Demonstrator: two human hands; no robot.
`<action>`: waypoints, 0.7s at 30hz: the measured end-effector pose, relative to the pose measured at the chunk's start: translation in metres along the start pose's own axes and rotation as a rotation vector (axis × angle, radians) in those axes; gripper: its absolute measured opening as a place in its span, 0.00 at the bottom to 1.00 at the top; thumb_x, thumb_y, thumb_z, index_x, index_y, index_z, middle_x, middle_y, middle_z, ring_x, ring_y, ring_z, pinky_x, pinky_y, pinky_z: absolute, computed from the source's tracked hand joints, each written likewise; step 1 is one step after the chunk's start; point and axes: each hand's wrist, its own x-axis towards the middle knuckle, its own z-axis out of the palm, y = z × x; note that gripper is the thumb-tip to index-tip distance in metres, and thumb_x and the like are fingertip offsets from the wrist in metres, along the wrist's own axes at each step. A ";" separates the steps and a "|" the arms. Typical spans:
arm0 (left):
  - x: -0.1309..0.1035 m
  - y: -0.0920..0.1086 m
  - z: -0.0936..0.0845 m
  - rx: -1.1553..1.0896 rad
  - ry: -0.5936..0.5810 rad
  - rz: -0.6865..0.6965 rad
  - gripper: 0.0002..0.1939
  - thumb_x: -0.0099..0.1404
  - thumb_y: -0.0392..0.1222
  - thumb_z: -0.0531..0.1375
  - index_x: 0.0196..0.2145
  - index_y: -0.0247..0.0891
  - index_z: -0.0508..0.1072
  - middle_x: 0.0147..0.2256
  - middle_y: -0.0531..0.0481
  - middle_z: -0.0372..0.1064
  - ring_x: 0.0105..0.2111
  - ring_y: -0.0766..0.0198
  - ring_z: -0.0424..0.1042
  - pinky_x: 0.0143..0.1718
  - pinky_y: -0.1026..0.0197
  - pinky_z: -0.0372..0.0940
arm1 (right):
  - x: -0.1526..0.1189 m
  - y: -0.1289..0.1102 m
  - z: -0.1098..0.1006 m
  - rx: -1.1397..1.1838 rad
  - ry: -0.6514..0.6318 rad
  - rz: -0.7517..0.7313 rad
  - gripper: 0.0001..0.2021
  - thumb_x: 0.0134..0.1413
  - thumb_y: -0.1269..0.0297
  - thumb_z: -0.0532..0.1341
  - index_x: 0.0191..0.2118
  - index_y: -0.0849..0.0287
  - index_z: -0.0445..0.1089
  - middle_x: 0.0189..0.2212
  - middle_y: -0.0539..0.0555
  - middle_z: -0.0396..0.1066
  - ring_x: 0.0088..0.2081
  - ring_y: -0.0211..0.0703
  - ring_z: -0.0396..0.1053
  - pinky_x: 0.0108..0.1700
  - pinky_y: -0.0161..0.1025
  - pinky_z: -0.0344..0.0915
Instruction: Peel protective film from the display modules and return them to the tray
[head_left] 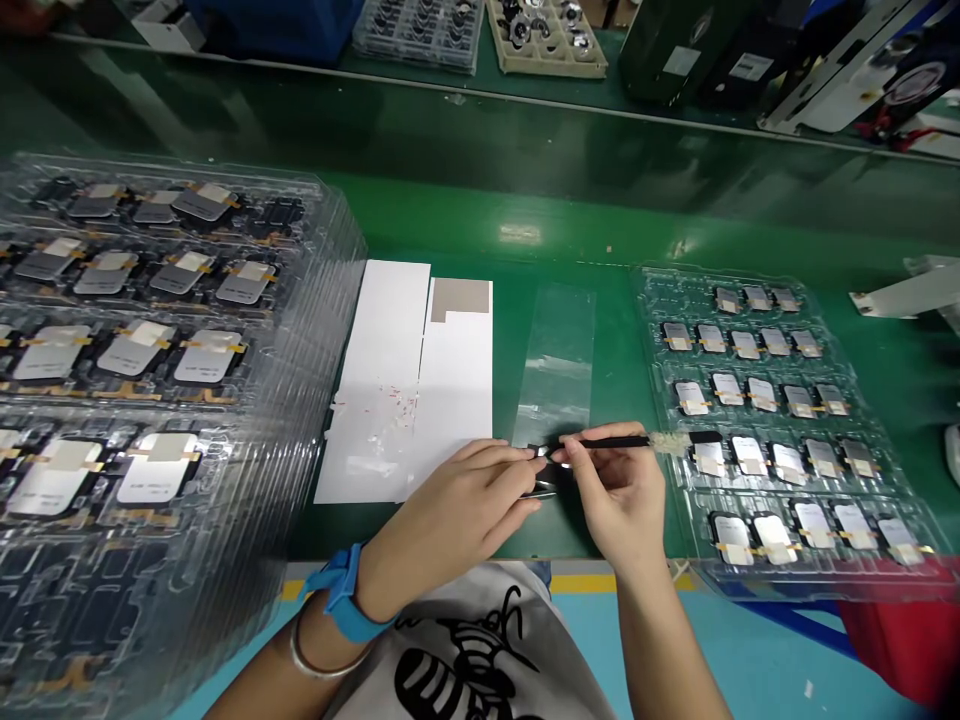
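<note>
My right hand [619, 490] is closed on a thin black tool [619, 441] with a pale wrapped section near its far end. The tool's tip meets a small dark part [541, 455] at the fingertips of my left hand [480, 490]. My left fingers are pressed together on that part, which is mostly covered by them. Just below the fingertips a thin metallic edge shows on the green table [562, 535]. White sheets [382, 350] lie left of my hands, the nearer one dotted with small red bits. Beyond my hands lies a clear plastic strip [556, 360].
A tall stack of clear trays [300, 400] with silver-faced modules stands at the left. At the right, a clear tray [667, 400] holds several smaller modules. A shelf edge [465, 95] with boxes and parts trays crosses the back.
</note>
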 end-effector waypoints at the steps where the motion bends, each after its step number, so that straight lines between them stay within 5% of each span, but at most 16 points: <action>1: 0.000 0.000 0.000 -0.016 0.003 -0.008 0.08 0.73 0.37 0.55 0.49 0.35 0.67 0.47 0.44 0.72 0.52 0.55 0.68 0.54 0.50 0.65 | 0.000 -0.001 -0.001 0.019 0.012 0.004 0.10 0.56 0.62 0.68 0.36 0.59 0.67 0.35 0.52 0.70 0.29 0.37 0.75 0.33 0.34 0.75; 5: -0.003 -0.001 0.000 -0.149 0.115 -0.032 0.01 0.73 0.36 0.56 0.41 0.38 0.65 0.45 0.46 0.73 0.50 0.57 0.70 0.50 0.52 0.67 | -0.001 -0.010 -0.010 0.214 0.082 0.093 0.11 0.55 0.64 0.70 0.38 0.58 0.66 0.30 0.51 0.75 0.28 0.38 0.77 0.34 0.32 0.76; 11: -0.006 -0.003 -0.001 -0.207 0.378 -0.032 0.04 0.73 0.37 0.55 0.38 0.39 0.62 0.38 0.47 0.70 0.39 0.62 0.71 0.39 0.58 0.67 | -0.016 -0.035 -0.004 0.541 0.035 0.344 0.10 0.56 0.64 0.69 0.37 0.57 0.66 0.29 0.51 0.77 0.34 0.46 0.79 0.39 0.38 0.78; 21: -0.003 0.005 -0.003 -0.210 0.246 -0.168 0.03 0.71 0.35 0.55 0.37 0.38 0.63 0.28 0.55 0.66 0.26 0.67 0.65 0.26 0.64 0.59 | -0.034 -0.062 0.030 0.394 0.072 -0.135 0.08 0.63 0.77 0.57 0.41 0.56 0.63 0.34 0.50 0.71 0.41 0.42 0.77 0.45 0.46 0.79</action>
